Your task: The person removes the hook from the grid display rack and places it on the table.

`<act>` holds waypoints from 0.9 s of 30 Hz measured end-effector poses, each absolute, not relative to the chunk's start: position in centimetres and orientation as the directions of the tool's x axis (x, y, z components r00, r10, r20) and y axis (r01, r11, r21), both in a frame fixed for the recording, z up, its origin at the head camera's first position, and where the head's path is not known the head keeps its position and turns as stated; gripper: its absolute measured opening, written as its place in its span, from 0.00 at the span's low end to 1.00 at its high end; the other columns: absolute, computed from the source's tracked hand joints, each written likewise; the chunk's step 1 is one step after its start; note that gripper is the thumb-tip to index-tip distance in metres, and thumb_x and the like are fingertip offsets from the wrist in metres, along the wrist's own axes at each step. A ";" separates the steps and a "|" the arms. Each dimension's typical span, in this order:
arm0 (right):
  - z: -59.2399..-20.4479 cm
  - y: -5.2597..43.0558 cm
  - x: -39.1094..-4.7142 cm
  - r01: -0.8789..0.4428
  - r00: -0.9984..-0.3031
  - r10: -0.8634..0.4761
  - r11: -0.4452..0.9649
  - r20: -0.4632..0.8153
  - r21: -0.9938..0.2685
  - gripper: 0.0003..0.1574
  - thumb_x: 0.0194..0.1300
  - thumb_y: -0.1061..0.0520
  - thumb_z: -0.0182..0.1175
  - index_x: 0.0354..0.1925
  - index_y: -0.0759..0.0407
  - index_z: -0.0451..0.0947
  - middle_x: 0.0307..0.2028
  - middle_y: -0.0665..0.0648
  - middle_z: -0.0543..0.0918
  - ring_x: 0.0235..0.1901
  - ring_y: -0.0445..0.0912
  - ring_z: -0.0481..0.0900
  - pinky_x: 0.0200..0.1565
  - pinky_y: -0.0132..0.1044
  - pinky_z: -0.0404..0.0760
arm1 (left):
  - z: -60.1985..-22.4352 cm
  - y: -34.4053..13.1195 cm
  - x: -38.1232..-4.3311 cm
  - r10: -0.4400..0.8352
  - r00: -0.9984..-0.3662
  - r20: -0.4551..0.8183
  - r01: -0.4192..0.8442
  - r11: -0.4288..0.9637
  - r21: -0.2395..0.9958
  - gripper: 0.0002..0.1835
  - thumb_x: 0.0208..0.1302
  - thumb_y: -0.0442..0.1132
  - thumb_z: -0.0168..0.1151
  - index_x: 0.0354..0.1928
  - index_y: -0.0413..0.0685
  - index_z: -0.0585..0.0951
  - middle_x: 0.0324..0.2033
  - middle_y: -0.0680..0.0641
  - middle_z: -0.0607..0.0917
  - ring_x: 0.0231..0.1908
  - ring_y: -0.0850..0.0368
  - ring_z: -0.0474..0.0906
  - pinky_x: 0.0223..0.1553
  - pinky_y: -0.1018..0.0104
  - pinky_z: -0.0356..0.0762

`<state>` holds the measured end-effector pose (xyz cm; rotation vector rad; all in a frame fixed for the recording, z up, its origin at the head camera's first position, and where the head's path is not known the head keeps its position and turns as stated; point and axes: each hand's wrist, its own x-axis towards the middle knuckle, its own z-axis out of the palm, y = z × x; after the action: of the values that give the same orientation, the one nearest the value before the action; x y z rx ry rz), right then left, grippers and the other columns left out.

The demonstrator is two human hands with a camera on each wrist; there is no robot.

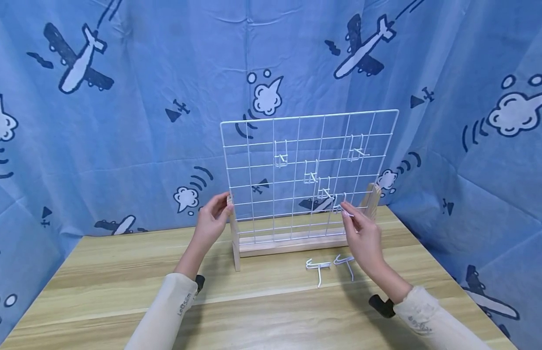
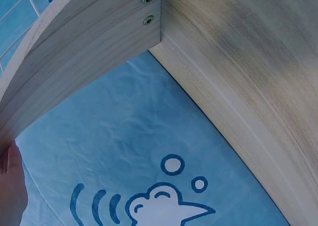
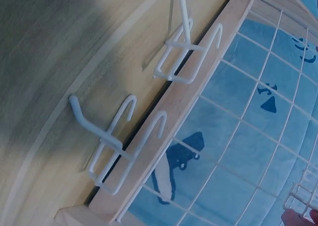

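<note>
A white wire grid panel [image 1: 309, 116] stands upright in a wooden stand. My left hand [image 1: 213, 218] holds the top of the stand's left upright [image 1: 234, 238], thumb in front and fingers partly hidden behind it. In the left wrist view, fingers [image 2: 14, 184] meet the edge of that board. My right hand [image 1: 364, 238] pinches the prong of a white wire hook [image 1: 337, 203] low on the right part of the grid. The same hook [image 3: 293, 198] shows at the corner of the right wrist view, beside the fingertips. Several similar hooks [image 1: 281, 159] hang higher on the grid.
Two loose white hooks, one left [image 1: 318, 266] and one right [image 1: 344, 260], lie on the wooden table [image 1: 253, 311] before the stand's base bar [image 1: 293, 247]. The right upright [image 1: 373, 200] stands behind my right hand. A blue patterned curtain [image 1: 144, 121] surrounds the table's back and sides.
</note>
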<state>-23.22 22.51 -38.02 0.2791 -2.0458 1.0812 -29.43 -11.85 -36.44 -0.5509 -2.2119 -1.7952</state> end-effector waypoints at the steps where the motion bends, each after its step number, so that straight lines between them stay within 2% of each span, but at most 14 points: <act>1: -38.1 22.4 -23.2 -0.521 -0.659 0.153 0.613 0.736 -0.594 0.17 0.67 0.70 0.56 0.53 0.72 0.78 0.55 0.67 0.79 0.50 0.56 0.79 0.48 0.15 0.72 | -36.5 -11.9 -29.4 0.137 -0.900 0.413 0.432 0.173 0.885 0.23 0.69 0.32 0.56 0.64 0.34 0.69 0.60 0.34 0.74 0.62 0.45 0.70 0.62 0.66 0.69; 7: -38.4 21.7 -22.8 -0.571 -0.615 0.123 0.613 0.779 -0.547 0.17 0.66 0.71 0.56 0.52 0.72 0.78 0.54 0.67 0.80 0.50 0.55 0.79 0.50 0.17 0.73 | -36.5 -11.8 -29.3 0.125 -0.900 0.418 0.435 0.181 0.882 0.22 0.69 0.31 0.56 0.64 0.34 0.69 0.59 0.35 0.75 0.62 0.45 0.70 0.62 0.67 0.70; 13: -38.6 21.2 -22.4 -0.607 -0.581 0.112 0.600 0.806 -0.521 0.17 0.64 0.74 0.56 0.52 0.72 0.78 0.52 0.68 0.80 0.49 0.58 0.79 0.51 0.18 0.73 | -36.0 -11.6 -29.0 0.125 -0.900 0.417 0.434 0.185 0.882 0.22 0.69 0.30 0.56 0.63 0.33 0.69 0.59 0.34 0.75 0.62 0.44 0.70 0.62 0.67 0.69; 20: -38.7 20.5 -21.9 -0.643 -0.543 0.098 0.591 0.834 -0.488 0.18 0.58 0.79 0.58 0.49 0.76 0.79 0.50 0.70 0.81 0.48 0.61 0.80 0.50 0.21 0.74 | -35.9 -11.7 -29.0 0.133 -0.905 0.404 0.423 0.188 0.886 0.23 0.70 0.30 0.54 0.64 0.32 0.68 0.60 0.34 0.74 0.62 0.45 0.70 0.63 0.65 0.68; 27: -39.4 20.2 -21.8 -0.675 -0.538 0.044 0.575 0.842 -0.461 0.20 0.59 0.79 0.58 0.50 0.74 0.79 0.51 0.70 0.80 0.49 0.62 0.79 0.51 0.21 0.74 | -36.4 -11.7 -29.3 0.130 -0.897 0.422 0.440 0.190 0.878 0.22 0.69 0.30 0.55 0.64 0.33 0.69 0.59 0.35 0.74 0.62 0.46 0.70 0.63 0.65 0.69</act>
<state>-21.84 20.20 -39.40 0.5078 -1.9250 1.0282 -29.26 -11.72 -36.38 -0.5445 -2.2139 -1.7696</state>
